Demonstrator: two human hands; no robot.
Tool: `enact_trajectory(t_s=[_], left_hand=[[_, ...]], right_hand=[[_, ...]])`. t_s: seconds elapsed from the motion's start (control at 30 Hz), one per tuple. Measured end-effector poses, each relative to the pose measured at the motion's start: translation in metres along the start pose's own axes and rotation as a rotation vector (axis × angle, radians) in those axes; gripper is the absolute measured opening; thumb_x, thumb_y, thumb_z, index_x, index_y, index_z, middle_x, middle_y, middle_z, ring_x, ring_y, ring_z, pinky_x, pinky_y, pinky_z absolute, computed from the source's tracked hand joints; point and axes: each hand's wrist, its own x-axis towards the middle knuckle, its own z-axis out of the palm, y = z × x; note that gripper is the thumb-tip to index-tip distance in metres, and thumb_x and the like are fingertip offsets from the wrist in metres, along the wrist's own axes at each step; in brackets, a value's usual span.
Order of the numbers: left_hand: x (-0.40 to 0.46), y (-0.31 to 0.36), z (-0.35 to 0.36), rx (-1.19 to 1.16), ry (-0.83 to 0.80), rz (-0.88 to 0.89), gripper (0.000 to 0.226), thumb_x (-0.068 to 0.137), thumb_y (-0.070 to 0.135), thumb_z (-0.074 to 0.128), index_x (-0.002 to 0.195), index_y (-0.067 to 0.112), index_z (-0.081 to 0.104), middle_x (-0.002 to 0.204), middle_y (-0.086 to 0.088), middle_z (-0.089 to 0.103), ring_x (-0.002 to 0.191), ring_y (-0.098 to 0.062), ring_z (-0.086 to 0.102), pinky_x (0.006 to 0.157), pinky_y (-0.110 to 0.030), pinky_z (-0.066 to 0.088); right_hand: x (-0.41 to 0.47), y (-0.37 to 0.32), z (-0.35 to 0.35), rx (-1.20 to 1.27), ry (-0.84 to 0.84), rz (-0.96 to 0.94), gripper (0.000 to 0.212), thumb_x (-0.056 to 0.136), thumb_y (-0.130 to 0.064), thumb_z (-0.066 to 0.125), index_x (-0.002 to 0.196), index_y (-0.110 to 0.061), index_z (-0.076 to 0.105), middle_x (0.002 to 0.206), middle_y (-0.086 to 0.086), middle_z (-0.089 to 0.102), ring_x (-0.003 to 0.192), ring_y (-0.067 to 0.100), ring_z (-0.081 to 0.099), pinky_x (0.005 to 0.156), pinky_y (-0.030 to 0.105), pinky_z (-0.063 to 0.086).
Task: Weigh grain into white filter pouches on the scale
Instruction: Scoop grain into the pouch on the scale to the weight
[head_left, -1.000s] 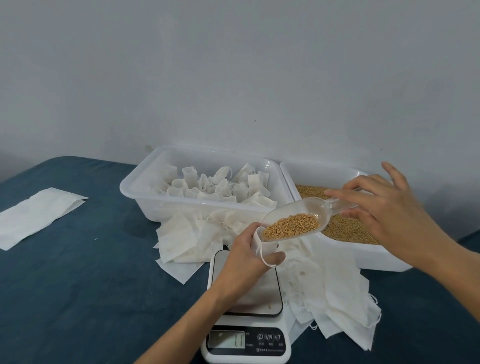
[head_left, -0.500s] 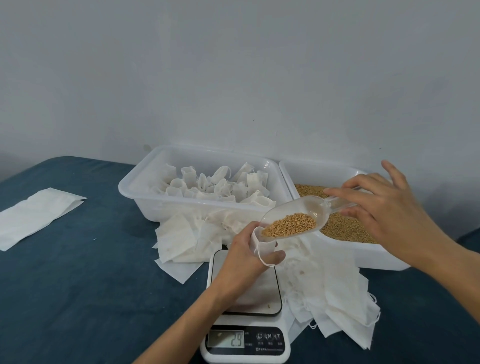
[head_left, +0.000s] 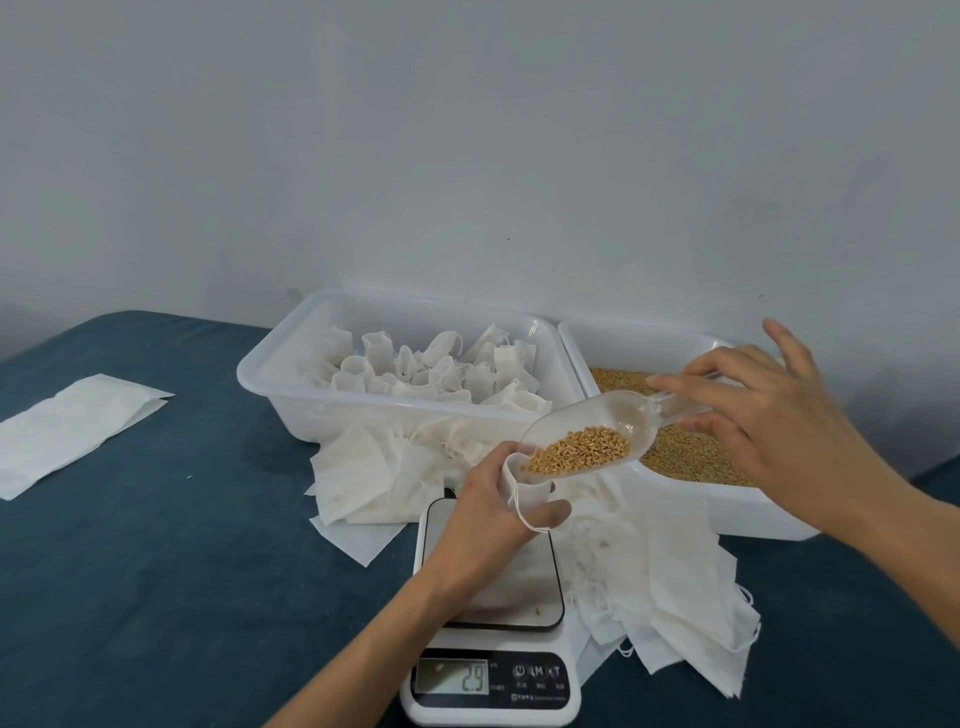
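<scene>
Presently listed: 1 white filter pouch (head_left: 524, 486), thin, limp, easily crushed; held upright over the scale (head_left: 491, 613) by the left hand (head_left: 485, 525), grip clamped near its open rim. 1 clear scoop (head_left: 587, 436) of grain (head_left: 576, 451), light but spillable; handle pinched by the right hand (head_left: 779, 436). Display reads 2.9.

scale (head_left: 491, 618) before two tubs, pouches tub (head_left: 291, 384) left, grain tub (head_left: 727, 512) right
</scene>
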Motion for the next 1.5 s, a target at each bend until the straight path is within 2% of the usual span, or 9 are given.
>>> enact_trajectory(t_s=[0.4, 0.73, 0.93, 1.17, 1.3, 1.5], left_hand=[[0.0002, 0.0006, -0.0003, 0.006, 0.006, -0.005, 0.046, 0.069, 0.032, 0.086, 0.109, 0.041, 0.067, 0.097, 0.010, 0.075, 0.088, -0.005, 0.071, 0.072, -0.015, 0.052], [0.0004, 0.0002, -0.0003, 0.014, 0.021, -0.020, 0.052, 0.067, 0.036, 0.087, 0.114, 0.042, 0.066, 0.107, 0.000, 0.073, 0.096, -0.014, 0.072, 0.076, -0.018, 0.052], [0.0006, 0.0010, 0.0003, 0.020, 0.024, -0.016, 0.047, 0.066, 0.037, 0.087, 0.109, 0.042, 0.067, 0.105, 0.006, 0.074, 0.097, -0.013, 0.071, 0.078, -0.019, 0.052], [0.0008, 0.0018, -0.0001, 0.030, 0.025, -0.025, 0.048, 0.065, 0.038, 0.086, 0.109, 0.043, 0.066, 0.109, 0.004, 0.073, 0.097, -0.011, 0.071, 0.075, -0.013, 0.049], [0.0010, 0.0010, -0.0002, 0.045, 0.032, -0.028, 0.049, 0.064, 0.041, 0.085, 0.109, 0.048, 0.065, 0.112, 0.004, 0.073, 0.103, -0.014, 0.070, 0.081, -0.019, 0.049], [0.0015, -0.0004, 0.0000, 0.040, 0.035, -0.031, 0.052, 0.064, 0.042, 0.086, 0.111, 0.048, 0.064, 0.114, 0.002, 0.073, 0.104, -0.016, 0.071, 0.082, -0.019, 0.049]], right_hand=[[-0.0009, -0.0003, -0.0004, 0.002, 0.001, -0.005, 0.045, 0.079, -0.005, 0.080, 0.122, -0.014, 0.073, 0.100, 0.006, 0.067, 0.093, 0.033, 0.067, 0.112, 0.070, 0.026], [0.0000, -0.0028, -0.0012, -0.015, 0.010, -0.014, 0.046, 0.076, -0.002, 0.082, 0.121, -0.013, 0.074, 0.099, 0.009, 0.068, 0.092, 0.035, 0.068, 0.110, 0.073, 0.028], [0.0002, -0.0038, -0.0017, -0.014, 0.008, -0.010, 0.048, 0.075, -0.001, 0.084, 0.121, -0.012, 0.074, 0.099, 0.009, 0.068, 0.093, 0.035, 0.068, 0.110, 0.073, 0.027], [0.0000, -0.0038, -0.0022, -0.009, 0.004, -0.003, 0.048, 0.076, -0.003, 0.083, 0.121, -0.014, 0.073, 0.100, 0.008, 0.068, 0.094, 0.033, 0.068, 0.111, 0.072, 0.026], [0.0002, -0.0053, -0.0032, -0.006, 0.002, -0.002, 0.047, 0.077, -0.003, 0.083, 0.121, -0.013, 0.074, 0.100, 0.008, 0.068, 0.094, 0.033, 0.068, 0.111, 0.072, 0.026], [0.0014, -0.0066, -0.0042, -0.006, 0.010, -0.001, 0.045, 0.076, -0.002, 0.083, 0.120, -0.012, 0.074, 0.099, 0.009, 0.068, 0.092, 0.034, 0.068, 0.111, 0.072, 0.026]])
